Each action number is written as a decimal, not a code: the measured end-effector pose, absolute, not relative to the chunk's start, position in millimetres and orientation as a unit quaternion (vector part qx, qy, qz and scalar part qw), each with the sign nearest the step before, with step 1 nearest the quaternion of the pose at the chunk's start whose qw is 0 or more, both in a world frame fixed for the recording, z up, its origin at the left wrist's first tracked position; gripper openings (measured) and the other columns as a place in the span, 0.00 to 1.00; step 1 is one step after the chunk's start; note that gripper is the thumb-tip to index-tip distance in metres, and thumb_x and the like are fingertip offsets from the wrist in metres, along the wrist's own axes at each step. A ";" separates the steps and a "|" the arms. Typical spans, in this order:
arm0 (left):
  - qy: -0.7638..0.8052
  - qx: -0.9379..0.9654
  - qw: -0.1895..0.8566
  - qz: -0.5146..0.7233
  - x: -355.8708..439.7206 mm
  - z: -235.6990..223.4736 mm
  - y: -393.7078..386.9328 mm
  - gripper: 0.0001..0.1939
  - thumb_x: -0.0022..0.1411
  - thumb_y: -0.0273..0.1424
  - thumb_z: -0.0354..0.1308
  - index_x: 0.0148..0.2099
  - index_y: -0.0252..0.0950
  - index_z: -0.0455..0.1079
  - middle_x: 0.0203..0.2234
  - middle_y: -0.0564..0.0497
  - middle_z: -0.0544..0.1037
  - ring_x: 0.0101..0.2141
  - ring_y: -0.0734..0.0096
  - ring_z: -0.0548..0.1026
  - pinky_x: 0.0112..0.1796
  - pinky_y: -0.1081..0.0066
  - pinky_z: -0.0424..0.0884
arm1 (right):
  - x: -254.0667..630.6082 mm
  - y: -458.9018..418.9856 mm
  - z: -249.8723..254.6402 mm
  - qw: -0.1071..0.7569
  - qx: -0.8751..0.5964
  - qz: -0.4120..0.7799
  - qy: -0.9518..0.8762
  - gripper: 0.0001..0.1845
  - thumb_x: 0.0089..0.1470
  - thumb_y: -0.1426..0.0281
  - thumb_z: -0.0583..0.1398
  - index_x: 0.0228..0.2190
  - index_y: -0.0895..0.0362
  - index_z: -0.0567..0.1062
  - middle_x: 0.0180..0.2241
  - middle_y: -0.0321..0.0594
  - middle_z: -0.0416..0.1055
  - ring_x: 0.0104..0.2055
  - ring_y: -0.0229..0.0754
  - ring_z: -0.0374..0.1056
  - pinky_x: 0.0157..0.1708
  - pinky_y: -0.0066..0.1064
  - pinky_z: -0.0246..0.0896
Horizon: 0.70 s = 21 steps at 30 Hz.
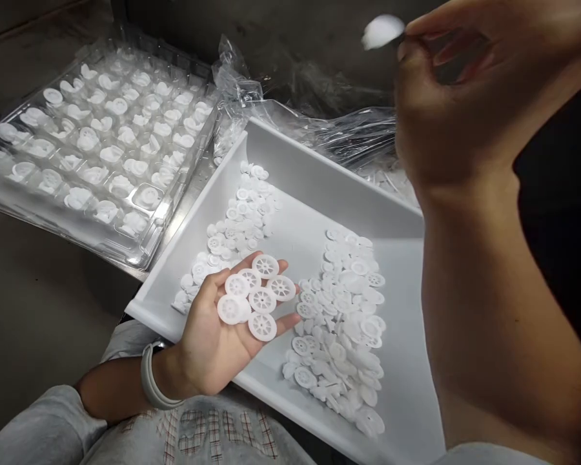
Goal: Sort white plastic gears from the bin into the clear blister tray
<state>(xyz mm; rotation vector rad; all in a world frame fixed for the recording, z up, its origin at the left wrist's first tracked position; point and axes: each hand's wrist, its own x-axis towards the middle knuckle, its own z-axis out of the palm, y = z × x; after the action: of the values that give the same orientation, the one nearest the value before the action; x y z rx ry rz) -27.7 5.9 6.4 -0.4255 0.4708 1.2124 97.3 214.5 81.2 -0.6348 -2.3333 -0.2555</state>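
I am watching from afar through the head camera, and my left hand (pixel 213 355) is lying palm up above the near left part of the white bin (pixel 297 216), its fingers resting open and apart. Several spoked white discs (pixel 262 299) are sitting loose across that palm and those fingers, some overlapping, with nothing pinching them. At the far right, my right hand (pixel 452 123) is holding up one white piece (pixel 383 31), its thumb and a finger closing on the edge; the piece is blurring, so I am not telling its details. Below, loose discs are forming a left heap (pixel 232 232) and a larger right heap (pixel 339 352) inside the bin. To the far left, a clear tray (pixel 111 242) is standing on the surface (pixel 191 194), its pockets carrying small white pieces, and a clear plastic bag (pixel 329 132) is lying crumpled beyond the bin. For good handling, I am favouring a level, slightly cupped left palm, since the outer discs are looking likely to slide off between the fingers. I am also favouring a light edge pinch on the right, because pressing hard is risking a flick or bend.
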 end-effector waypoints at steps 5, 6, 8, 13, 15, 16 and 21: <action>0.196 -0.185 0.771 0.577 -32.4 1.0 6.6 0.21 0.68 0.38 0.43 0.57 0.39 0.68 0.55 0.47 0.74 0.51 0.61 0.73 0.49 0.60 0.70 | 84.0 147.1 52.2 0.258 -0.131 -0.011 -0.957 0.07 0.57 0.76 0.60 0.39 0.59 0.76 0.36 0.46 0.73 0.36 0.40 0.67 0.34 0.34 0.63; 0.192 -0.184 0.776 0.572 -32.4 -0.4 6.7 0.21 0.68 0.38 0.42 0.58 0.39 0.67 0.55 0.47 0.73 0.53 0.61 0.73 0.50 0.61 0.70 | 88.9 125.3 48.7 0.230 -0.117 0.007 -0.966 0.09 0.55 0.78 0.62 0.39 0.59 0.75 0.36 0.45 0.72 0.35 0.39 0.67 0.33 0.33 0.63; 0.192 -0.187 0.782 0.563 -31.7 -2.5 6.6 0.22 0.68 0.38 0.41 0.59 0.40 0.66 0.56 0.48 0.73 0.54 0.61 0.72 0.52 0.62 0.69 | 100.2 87.8 43.8 0.187 -0.095 0.058 -0.976 0.12 0.53 0.77 0.64 0.41 0.62 0.74 0.37 0.45 0.73 0.34 0.41 0.66 0.30 0.36 0.62; 0.210 -0.169 0.779 0.566 -26.3 -3.8 5.9 0.22 0.68 0.38 0.42 0.58 0.39 0.66 0.55 0.50 0.74 0.52 0.66 0.74 0.55 0.67 0.66 | 107.2 50.7 30.9 0.173 -0.164 0.032 -0.971 0.11 0.52 0.76 0.65 0.39 0.61 0.74 0.34 0.44 0.72 0.31 0.41 0.65 0.28 0.35 0.63; 0.214 -0.161 0.776 0.570 -24.5 -3.4 5.6 0.22 0.68 0.38 0.42 0.59 0.38 0.65 0.54 0.48 0.75 0.53 0.65 0.74 0.55 0.67 0.66 | 102.5 50.7 26.2 0.178 -0.186 0.025 -0.966 0.09 0.54 0.73 0.65 0.38 0.60 0.73 0.33 0.44 0.72 0.31 0.40 0.65 0.28 0.34 0.64; 0.213 -0.156 0.775 0.574 -24.2 -3.1 5.3 0.23 0.68 0.38 0.43 0.60 0.37 0.64 0.54 0.48 0.75 0.53 0.64 0.74 0.55 0.66 0.67 | 100.0 51.3 24.5 0.181 -0.193 0.032 -0.964 0.08 0.55 0.72 0.64 0.37 0.59 0.72 0.33 0.43 0.71 0.31 0.40 0.65 0.28 0.33 0.64; 0.199 -0.147 0.776 0.580 -28.2 -3.2 3.2 0.25 0.68 0.39 0.40 0.62 0.38 0.63 0.59 0.48 0.70 0.56 0.61 0.72 0.57 0.63 0.66 | 93.3 49.0 20.3 0.217 -0.195 0.073 -0.954 0.07 0.54 0.75 0.64 0.35 0.59 0.72 0.32 0.42 0.70 0.29 0.37 0.62 0.27 0.31 0.62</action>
<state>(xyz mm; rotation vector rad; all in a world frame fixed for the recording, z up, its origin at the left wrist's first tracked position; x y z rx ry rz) -28.2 3.2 -3.2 -0.3185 0.4316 1.2542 93.3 49.0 20.3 -0.5402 -2.6426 0.2030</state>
